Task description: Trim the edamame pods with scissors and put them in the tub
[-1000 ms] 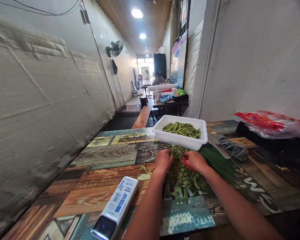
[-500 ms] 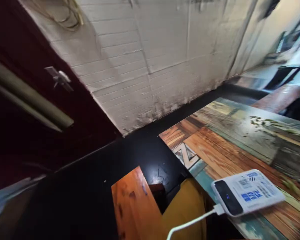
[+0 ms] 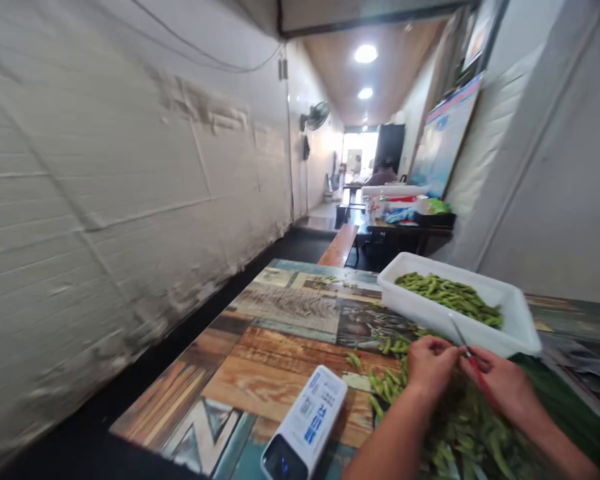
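Note:
My right hand (image 3: 503, 381) is closed on a pair of scissors (image 3: 473, 363) with red handles, its metal blade pointing up and away. Close beside it, almost touching, my left hand (image 3: 433, 365) has its fingers pinched together; whatever they hold is hidden. Both hands are above a pile of green edamame pods (image 3: 473, 427) on the table, with more loose pods (image 3: 386, 383) to the left. Just beyond the hands is a white plastic tub (image 3: 517, 320) holding edamame pods (image 3: 445, 293).
A white power bank (image 3: 313, 417) lies on the wood-patterned table (image 3: 260, 380), left of my arms. Dark green material (image 3: 555, 393) is at the right. Farther off are a bench (image 3: 340, 245), a cluttered table (image 3: 413, 223) and a person (image 3: 383, 175). A white wall (image 3: 130, 200) runs along the left.
The view has swung up and to the right, from the door and wall to the table and the room beyond. Both hands, the scissors and the tub of pods have come into view.

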